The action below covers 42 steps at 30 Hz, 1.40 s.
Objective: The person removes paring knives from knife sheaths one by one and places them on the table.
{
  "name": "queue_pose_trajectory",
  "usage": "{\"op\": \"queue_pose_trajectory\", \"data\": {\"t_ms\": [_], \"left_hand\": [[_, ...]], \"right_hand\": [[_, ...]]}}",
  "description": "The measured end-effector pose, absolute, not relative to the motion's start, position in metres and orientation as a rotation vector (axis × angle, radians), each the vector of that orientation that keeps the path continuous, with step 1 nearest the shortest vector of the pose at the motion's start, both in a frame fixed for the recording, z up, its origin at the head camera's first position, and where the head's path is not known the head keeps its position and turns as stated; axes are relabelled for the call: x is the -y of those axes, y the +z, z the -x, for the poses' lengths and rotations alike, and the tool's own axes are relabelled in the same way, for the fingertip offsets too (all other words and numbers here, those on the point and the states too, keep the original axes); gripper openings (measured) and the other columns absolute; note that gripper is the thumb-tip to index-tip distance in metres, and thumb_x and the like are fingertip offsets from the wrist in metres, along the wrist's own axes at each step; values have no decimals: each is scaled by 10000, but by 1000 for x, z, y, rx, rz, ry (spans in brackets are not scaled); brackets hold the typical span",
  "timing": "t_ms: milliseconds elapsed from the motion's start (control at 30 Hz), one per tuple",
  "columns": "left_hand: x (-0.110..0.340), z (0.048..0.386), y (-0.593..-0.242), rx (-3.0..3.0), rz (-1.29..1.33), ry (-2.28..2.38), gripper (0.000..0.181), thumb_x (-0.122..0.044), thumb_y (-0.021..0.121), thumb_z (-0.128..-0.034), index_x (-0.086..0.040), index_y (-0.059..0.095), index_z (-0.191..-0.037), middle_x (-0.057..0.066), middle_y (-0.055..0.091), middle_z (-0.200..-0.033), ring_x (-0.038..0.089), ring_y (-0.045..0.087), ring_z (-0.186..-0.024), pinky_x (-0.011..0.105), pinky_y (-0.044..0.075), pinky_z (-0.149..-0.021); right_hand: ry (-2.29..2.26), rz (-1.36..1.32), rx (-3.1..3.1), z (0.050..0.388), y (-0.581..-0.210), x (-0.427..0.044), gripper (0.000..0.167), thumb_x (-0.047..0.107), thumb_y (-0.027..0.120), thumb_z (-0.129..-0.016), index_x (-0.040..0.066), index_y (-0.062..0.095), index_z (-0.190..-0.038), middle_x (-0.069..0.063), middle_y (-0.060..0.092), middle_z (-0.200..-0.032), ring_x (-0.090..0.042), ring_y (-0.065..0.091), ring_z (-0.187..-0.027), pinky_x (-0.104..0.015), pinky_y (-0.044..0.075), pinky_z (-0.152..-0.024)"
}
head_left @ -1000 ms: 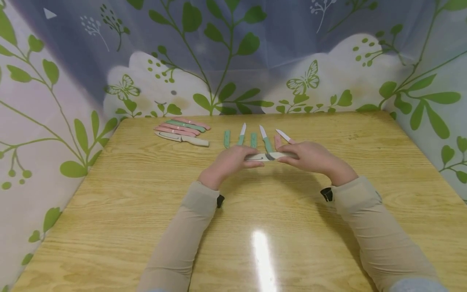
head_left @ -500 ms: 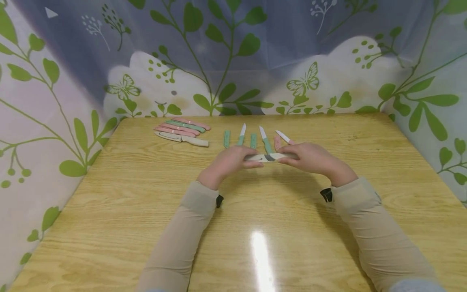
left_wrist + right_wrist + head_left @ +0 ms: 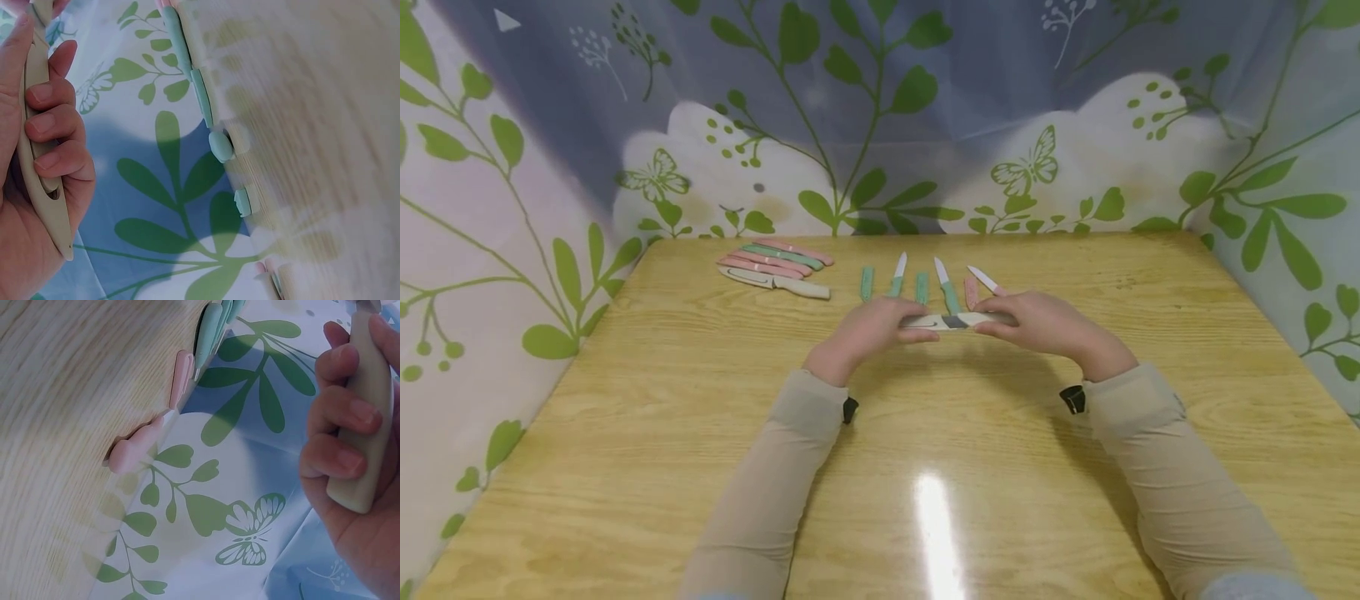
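Both hands hold one cream knife above the table. The left hand (image 3: 872, 329) grips its cream sheath (image 3: 931, 322); in the left wrist view, fingers (image 3: 53, 125) curl round the sheath (image 3: 47, 219). The right hand (image 3: 1045, 327) grips the handle, and the right wrist view has its fingers curled round that cream handle (image 3: 369, 419). A short dark stretch of blade (image 3: 953, 322) shows between sheath and handle. Just behind lie two green-handled knives (image 3: 897, 283) (image 3: 950, 293), a pink-handled knife (image 3: 985, 280), two green sheaths (image 3: 867, 283) (image 3: 922, 287) and a pink sheath (image 3: 972, 292).
At the back left of the wooden table (image 3: 700, 417) lies a group of sheathed knives, pink (image 3: 767, 265), green (image 3: 786, 255) and cream (image 3: 801, 288). A leaf-patterned cloth (image 3: 880, 183) hangs behind the table's far edge and along both sides.
The right hand has shifted very slightly to the right and the left very slightly to the left. Both keep their hold on the cream knife; the things on the table have not moved.
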<state>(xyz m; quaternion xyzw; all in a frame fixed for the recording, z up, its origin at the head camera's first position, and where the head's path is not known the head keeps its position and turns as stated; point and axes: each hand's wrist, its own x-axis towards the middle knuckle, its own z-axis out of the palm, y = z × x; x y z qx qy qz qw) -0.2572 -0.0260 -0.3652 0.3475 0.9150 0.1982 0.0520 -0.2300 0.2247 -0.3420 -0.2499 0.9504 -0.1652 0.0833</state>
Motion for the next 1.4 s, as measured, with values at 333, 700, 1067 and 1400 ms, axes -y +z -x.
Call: {"op": "queue_pose_trajectory", "data": {"t_ms": [333,700,1067,1400], "left_hand": [[26,259,-365,-2774,-1078,610,441,-419,628,-922,-108,666,-1232,47,665,-1243,195,644,-1104,340,499,-957],[27,259,-367,-2777,-1081,626,452,-414,626,-924,-95,657,-1244,60,658,-1253,210,632,-1134,352,489,-979],[29,259,-364,-2787,-1064,628,450,-418,635,-918,-102,662,-1238,48,657,-1257,213,624,-1147,364,481,-990],[27,262,-364,-2773,-1040,630,522,-457,611,-922,-94,619,-1298,63,615,-1320,232,582,-1217,383,451,-1032]], "right_hand": [[-498,725,-2823,231,-343,-227,440,394,528,-994,108,594,-1321,-251,464,-1420,-380,620,-1099,-505,487,-862],[-496,726,-2820,233,-345,-229,444,395,532,-992,105,592,-1322,-264,413,-1452,-394,593,-1146,-528,477,-898],[-486,748,-2851,234,-343,-228,431,404,543,-984,120,612,-1301,-228,485,-1411,-386,598,-1145,-532,488,-885],[-516,808,-2865,235,-342,-234,387,377,553,-983,112,640,-1251,-178,606,-1302,-352,598,-1163,-499,500,-873]]}}
